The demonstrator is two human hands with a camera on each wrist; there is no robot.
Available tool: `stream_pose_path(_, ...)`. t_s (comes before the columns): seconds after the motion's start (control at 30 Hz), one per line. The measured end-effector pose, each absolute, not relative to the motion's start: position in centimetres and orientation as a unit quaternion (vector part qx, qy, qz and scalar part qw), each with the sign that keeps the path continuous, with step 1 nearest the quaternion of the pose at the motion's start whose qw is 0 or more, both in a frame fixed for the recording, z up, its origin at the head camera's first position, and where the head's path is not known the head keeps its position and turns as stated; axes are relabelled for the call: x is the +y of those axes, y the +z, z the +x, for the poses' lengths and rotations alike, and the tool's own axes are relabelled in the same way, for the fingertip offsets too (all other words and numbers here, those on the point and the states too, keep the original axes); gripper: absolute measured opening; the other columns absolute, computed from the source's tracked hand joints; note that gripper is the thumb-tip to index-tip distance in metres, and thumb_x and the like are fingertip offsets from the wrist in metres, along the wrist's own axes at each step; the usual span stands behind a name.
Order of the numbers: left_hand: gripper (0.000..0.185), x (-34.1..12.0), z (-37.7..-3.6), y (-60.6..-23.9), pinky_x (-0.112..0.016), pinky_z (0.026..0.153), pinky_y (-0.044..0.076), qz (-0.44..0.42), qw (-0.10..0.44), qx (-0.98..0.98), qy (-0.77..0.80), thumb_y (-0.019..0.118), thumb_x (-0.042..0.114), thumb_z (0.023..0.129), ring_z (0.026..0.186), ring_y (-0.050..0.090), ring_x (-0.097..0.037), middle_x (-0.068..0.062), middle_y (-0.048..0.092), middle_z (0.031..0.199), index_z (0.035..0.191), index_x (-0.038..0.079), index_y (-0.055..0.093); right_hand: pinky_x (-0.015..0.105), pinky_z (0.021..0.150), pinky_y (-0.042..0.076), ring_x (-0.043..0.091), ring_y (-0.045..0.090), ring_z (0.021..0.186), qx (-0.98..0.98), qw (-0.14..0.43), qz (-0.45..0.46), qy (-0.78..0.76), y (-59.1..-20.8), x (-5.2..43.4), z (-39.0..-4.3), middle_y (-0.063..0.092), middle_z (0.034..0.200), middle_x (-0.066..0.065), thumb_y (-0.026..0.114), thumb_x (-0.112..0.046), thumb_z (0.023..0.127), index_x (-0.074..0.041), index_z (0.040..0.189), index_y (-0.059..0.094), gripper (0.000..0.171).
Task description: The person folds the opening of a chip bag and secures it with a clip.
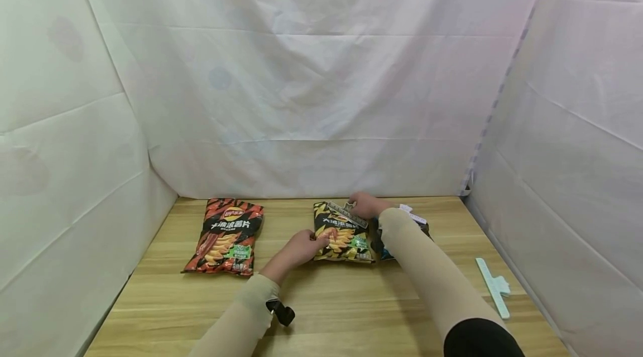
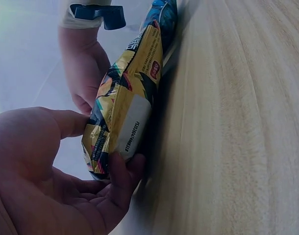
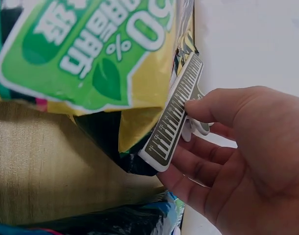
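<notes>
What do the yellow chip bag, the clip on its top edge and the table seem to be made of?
Yellow chip bag: thin glossy printed plastic film, going by its sheen and creases.
Clip: rigid plastic, likely, with a printed piano-key pattern and a smooth, slightly glossy face.
Table: wood or wood-look laminate; pale plank grain with a smooth, low sheen.

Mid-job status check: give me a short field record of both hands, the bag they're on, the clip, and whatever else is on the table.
left hand: holds the near left edge of the yellow chip bag, thumb and fingers on either side
right hand: pinches the piano-key clip at the bag's far end
yellow chip bag: flat on the wooden table
red chip bag: flat, to the left, untouched
blue bag: beside the yellow bag, mostly hidden by the right forearm
green clip: loose near the table's right edge
</notes>
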State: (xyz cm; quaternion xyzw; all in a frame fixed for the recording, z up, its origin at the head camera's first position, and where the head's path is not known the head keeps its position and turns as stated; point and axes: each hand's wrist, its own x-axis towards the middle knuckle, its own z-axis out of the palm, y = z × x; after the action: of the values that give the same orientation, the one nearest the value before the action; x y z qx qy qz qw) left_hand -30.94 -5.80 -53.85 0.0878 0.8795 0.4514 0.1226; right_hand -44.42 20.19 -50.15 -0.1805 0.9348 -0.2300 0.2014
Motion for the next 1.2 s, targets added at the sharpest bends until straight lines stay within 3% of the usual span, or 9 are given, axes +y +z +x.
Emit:
stream_pose_path(0.17,0.060,-5.7,-30.9,-53.7,-0.043,0.074,0.051,0.084,0.121,0.886,0.439,0.068,0.047,0.107,0.084,0.062,-0.026,-0.013,0.064,0.098,0.129,-0.009,0.066,0.040,0.077,0.048,0.014,0.047,0.063,0.938,0.199,-0.181,-0.220,-50.7,20.3,-44.7,0.049,0.164,0.027,0.060,-0.011,0.112,0.005,0.159,0.052,0.051)
stream_pose_path(0.37,0.062,-5.7,-30.9,-53.9,-0.042,0.075,0.051,0.084,0.126,0.886,0.438,0.067,0.048,0.107,0.084,0.063,-0.025,-0.012,0.064,0.097,0.130,-0.009,0.065,0.037,0.069,0.046,0.012,0.040,0.053,0.937,0.197,-0.183,-0.223,-51.0,20.3,-44.9,0.050,0.163,0.029,0.060,-0.010,0.111,0.006,0.158,0.053,0.050)
stream_pose_path(0.7,0.067,-5.7,-31.0,-54.2,-0.042,0.074,0.051,0.086,0.133,0.884,0.440,0.067,0.049,0.108,0.082,0.063,-0.024,-0.012,0.064,0.097,0.137,-0.011,0.062,0.038,0.070,0.046,0.013,0.040,0.055,0.940,0.195,-0.175,-0.220,-50.9,20.1,-44.5,0.050,0.163,0.028,0.059,-0.011,0.113,0.005,0.159,0.053,0.049)
stream_pose_path(0.87,0.059,-5.7,-30.9,-54.1,-0.040,0.070,0.049,0.085,0.133,0.883,0.441,0.067,0.048,0.108,0.078,0.062,-0.024,-0.012,0.064,0.094,0.128,-0.008,0.065,0.042,0.081,0.049,0.020,0.059,0.086,0.944,0.182,-0.181,-0.206,-51.0,20.1,-44.4,0.054,0.159,0.026,0.061,-0.013,0.114,0.006,0.154,0.058,0.044)
stream_pose_path(0.93,0.055,-5.8,-30.8,-54.0,-0.039,0.067,0.048,0.086,0.130,0.885,0.439,0.068,0.047,0.108,0.076,0.061,-0.023,-0.011,0.063,0.092,0.123,-0.005,0.066,0.042,0.083,0.049,0.021,0.060,0.098,0.946,0.178,-0.183,-0.201,-51.0,20.0,-44.4,0.056,0.157,0.026,0.062,-0.013,0.114,0.006,0.151,0.060,0.043)
stream_pose_path(1.03,0.052,-6.0,-30.8,-53.8,-0.040,0.065,0.051,0.080,0.132,0.880,0.448,0.068,0.047,0.108,0.070,0.060,-0.022,-0.010,0.063,0.087,0.121,-0.003,0.066,0.041,0.075,0.049,0.019,0.059,0.081,0.944,0.184,-0.170,-0.215,-50.8,20.0,-44.3,0.063,0.147,0.025,0.061,-0.014,0.114,0.006,0.153,0.058,0.044)
stream_pose_path(1.1,0.059,-6.3,-30.8,-53.3,-0.044,0.072,0.057,0.069,0.127,0.879,0.454,0.069,0.048,0.108,0.076,0.064,-0.022,-0.013,0.069,0.097,0.132,-0.006,0.064,0.041,0.075,0.052,0.020,0.061,0.077,0.945,0.174,-0.161,-0.227,-50.5,19.8,-44.1,0.063,0.146,0.026,0.059,-0.015,0.115,0.007,0.153,0.057,0.045)
stream_pose_path(1.2,0.067,-7.6,-31.1,-52.2,-0.047,0.083,0.062,0.052,0.101,0.877,0.467,0.071,0.047,0.108,0.086,0.069,-0.022,-0.015,0.073,0.115,0.148,-0.005,0.058,0.047,0.085,0.060,0.026,0.071,0.090,0.940,0.144,-0.149,-0.271,-49.7,19.2,-43.4,0.066,0.142,0.025,0.057,-0.018,0.116,0.007,0.153,0.056,0.045)
